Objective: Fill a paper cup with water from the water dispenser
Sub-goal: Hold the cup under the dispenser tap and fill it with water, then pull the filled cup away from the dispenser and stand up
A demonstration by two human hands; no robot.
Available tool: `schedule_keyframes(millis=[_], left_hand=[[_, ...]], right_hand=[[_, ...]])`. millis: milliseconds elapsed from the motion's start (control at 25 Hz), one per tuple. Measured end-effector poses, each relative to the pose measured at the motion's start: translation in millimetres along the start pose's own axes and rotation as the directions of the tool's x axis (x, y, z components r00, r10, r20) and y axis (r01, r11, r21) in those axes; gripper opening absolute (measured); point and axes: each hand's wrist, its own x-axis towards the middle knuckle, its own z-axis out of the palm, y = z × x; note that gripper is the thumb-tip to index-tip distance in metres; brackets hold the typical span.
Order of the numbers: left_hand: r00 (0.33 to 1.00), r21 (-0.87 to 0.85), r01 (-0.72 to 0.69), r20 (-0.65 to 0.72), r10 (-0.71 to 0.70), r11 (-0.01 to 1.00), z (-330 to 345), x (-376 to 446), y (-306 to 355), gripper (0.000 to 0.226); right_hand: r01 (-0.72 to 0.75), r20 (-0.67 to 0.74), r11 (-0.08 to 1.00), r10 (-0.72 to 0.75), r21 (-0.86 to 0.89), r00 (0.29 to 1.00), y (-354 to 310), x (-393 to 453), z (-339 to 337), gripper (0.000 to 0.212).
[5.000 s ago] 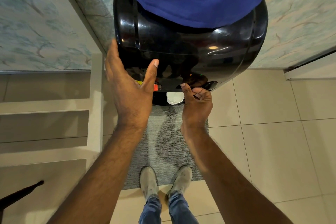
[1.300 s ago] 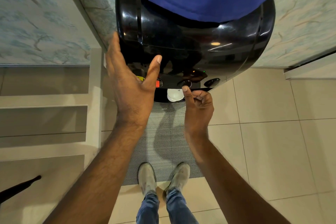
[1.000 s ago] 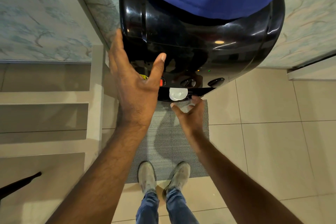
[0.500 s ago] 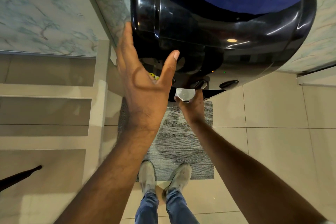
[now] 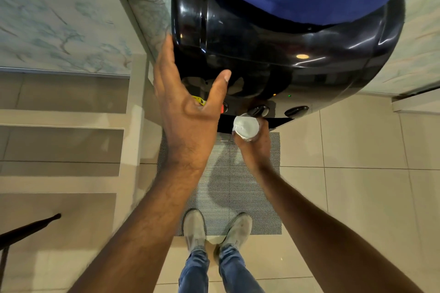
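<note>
Two hands: both in view
Left hand (image 5: 188, 121): flat, fingers spread, against water dispenser (image 5: 273, 54) left edge
Right hand (image 5: 256, 144): grip closed around paper cup (image 5: 246, 127), probably filled, below the taps
Room: grey mat (image 5: 228, 185) clear beneath

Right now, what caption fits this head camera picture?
Right hand holds paper cup at black water dispenser; left hand rests open.

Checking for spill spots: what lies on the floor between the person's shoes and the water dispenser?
In the head view, a grey woven mat covers that stretch between shoes and dispenser; no spill shows.
</note>
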Motion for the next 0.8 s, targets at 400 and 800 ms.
schedule_keyframes(millis=[400,800], left_hand=[[0.999,0.112,-0.024,0.026,0.021,0.993,-39.1,-11.5,55.3,0.069],[0.99,0.152,-0.103,-0.083,0.116,0.983,-136.8,6.9,184.0,0.059]], right_hand=[[0.078,0.039,0.995,-0.081,0.065,0.996,-96.5,-89.6,-60.1,0.066],[0.288,0.015,0.956,-0.289,0.05,0.957,-285.2,-147.6,-108.7,0.066]])
